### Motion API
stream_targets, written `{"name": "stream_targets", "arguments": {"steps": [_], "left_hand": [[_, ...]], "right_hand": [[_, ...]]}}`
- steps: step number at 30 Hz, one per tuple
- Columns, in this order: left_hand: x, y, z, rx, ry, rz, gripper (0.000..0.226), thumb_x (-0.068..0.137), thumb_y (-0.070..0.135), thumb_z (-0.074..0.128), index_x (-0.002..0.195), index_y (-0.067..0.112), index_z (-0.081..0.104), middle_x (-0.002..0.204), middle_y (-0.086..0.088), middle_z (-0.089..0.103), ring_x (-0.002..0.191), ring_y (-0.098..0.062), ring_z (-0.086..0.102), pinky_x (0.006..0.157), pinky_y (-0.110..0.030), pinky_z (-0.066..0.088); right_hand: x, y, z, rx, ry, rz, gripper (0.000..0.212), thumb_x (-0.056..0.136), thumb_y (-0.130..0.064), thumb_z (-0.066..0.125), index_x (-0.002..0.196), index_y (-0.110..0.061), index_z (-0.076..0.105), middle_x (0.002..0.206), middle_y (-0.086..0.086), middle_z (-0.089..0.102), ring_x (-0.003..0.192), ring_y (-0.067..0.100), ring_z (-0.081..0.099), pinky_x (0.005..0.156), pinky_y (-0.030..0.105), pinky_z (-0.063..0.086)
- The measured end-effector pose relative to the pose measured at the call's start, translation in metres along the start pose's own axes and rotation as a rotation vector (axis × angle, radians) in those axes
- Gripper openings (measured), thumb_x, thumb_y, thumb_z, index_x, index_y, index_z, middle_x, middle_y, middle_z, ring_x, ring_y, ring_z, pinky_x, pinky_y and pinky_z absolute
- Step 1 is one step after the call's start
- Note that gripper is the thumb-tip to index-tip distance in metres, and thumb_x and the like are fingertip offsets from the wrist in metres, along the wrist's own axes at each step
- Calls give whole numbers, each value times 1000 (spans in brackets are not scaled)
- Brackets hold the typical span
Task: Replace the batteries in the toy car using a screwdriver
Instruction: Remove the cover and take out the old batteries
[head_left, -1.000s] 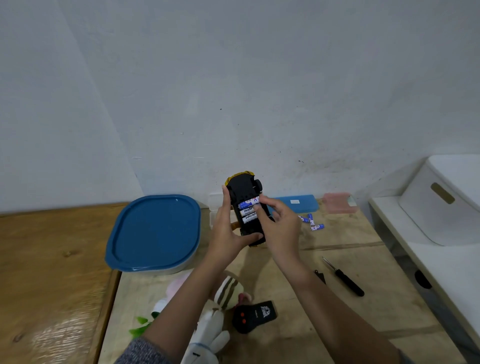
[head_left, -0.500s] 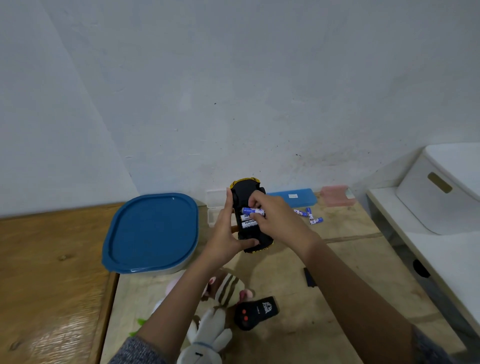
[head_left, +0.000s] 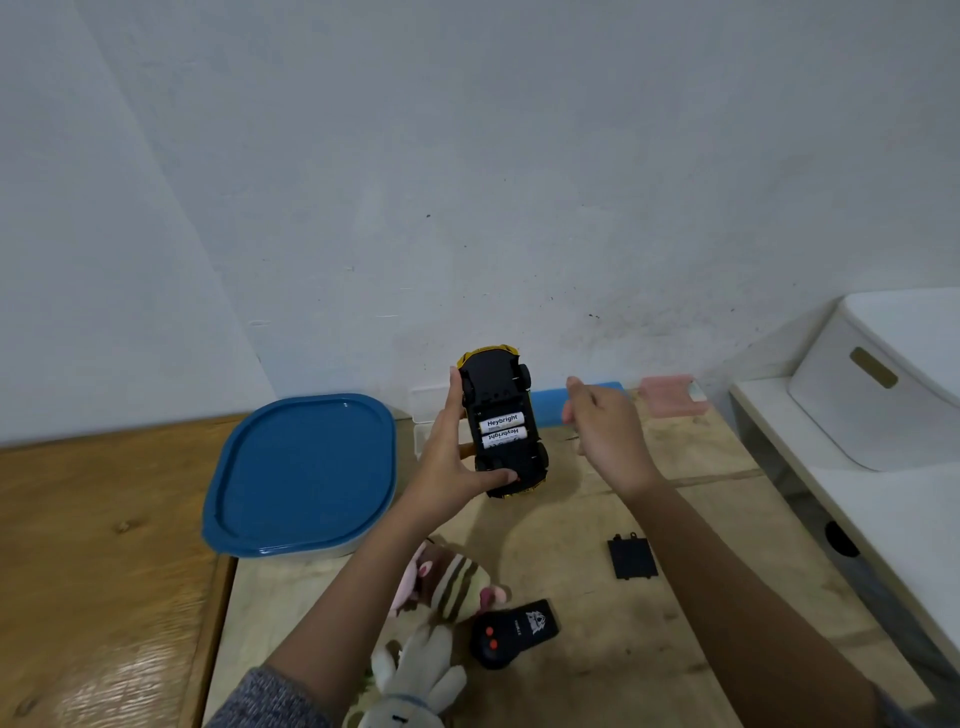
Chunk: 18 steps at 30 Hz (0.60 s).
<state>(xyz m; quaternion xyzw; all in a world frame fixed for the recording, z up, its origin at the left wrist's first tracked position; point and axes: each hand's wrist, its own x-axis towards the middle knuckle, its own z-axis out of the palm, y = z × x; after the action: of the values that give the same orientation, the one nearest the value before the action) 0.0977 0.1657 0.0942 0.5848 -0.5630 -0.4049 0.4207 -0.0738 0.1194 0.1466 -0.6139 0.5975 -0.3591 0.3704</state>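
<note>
My left hand (head_left: 445, 467) grips the toy car (head_left: 497, 387) upside down above the table, its black underside facing me. Two white batteries (head_left: 502, 430) lie in the open compartment, and the slot above them is bare. To the right of the car my right hand (head_left: 605, 431) hovers with its fingers curled together, back toward me. The blue battery is hidden inside those fingers. The black battery cover (head_left: 632, 557) lies flat on the table under my right forearm. No screwdriver shows in this view.
A blue-lidded container (head_left: 301, 473) sits at the left. Plush toys (head_left: 441, 582) and a black remote (head_left: 514, 634) lie near me. A blue case (head_left: 550, 402) and a pink box (head_left: 667, 397) stand by the wall. A white bin (head_left: 883, 384) sits on a shelf at the right.
My right hand pinched the blue battery in the car's top slot, then pulled away to the right. That slot now shows bare. The left hand kept hold of the car.
</note>
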Motion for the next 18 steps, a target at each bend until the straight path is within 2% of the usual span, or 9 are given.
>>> {"name": "stream_targets", "arguments": {"steps": [2,4,6,9,11,12,15,18], "left_hand": [[-1,2,1,-1,-4,12,128,67,10,83,142,49,-14,135,8,37,128,-18,44,104,-43,44],[-1,4,1,-6,-5,17,128,68,9,83,142,48,-14,136,7,37,127,-18,45,103,-40,45],[0,5,2,-10,-8,27,128,68,9,83,141,50,-13,136,6,38,126,-18,46,103,-38,46],[2,6,3,-12,-1,51,127,67,9,83,138,53,-12,137,4,39,126,-16,45,102,-36,46],[3,7,3,-16,3,54,127,67,9,83,138,54,-12,137,3,40,126,-15,46,102,-35,47],[3,7,4,-10,4,57,128,66,10,84,139,54,-12,137,3,40,126,-14,46,102,-34,47],[4,6,6,21,-7,72,130,66,12,85,142,50,-13,138,6,39,126,-9,45,101,-30,46],[3,6,7,39,-6,83,130,66,10,84,143,48,-12,138,9,37,124,-2,43,100,-23,46]], "right_hand": [[-4,-1,2,-104,-37,6,35,99,-26,37,76,-18,63,81,12,64,64,23,52,65,34,42],[-7,-2,5,-211,-32,-22,27,97,-22,39,95,-18,66,98,5,68,80,19,59,72,33,45],[-9,-3,9,-264,-3,-49,25,95,-27,46,102,-14,66,96,2,67,84,16,60,73,31,47],[-10,-5,14,-352,-10,-76,37,89,-39,55,114,-12,65,103,3,69,92,17,63,74,28,49],[-12,-8,17,-334,-60,-68,37,86,-43,57,106,-13,67,98,4,71,91,19,65,76,34,54],[-12,-9,19,-331,-83,-60,34,85,-44,58,100,-15,67,91,3,71,85,18,65,70,34,54],[-12,-13,21,-429,-92,-71,35,80,-49,61,95,-19,65,81,-1,68,74,15,62,52,23,42],[-11,-19,21,-523,-58,-73,40,76,-52,63,97,-18,60,80,-3,62,75,17,58,50,23,36]]}}
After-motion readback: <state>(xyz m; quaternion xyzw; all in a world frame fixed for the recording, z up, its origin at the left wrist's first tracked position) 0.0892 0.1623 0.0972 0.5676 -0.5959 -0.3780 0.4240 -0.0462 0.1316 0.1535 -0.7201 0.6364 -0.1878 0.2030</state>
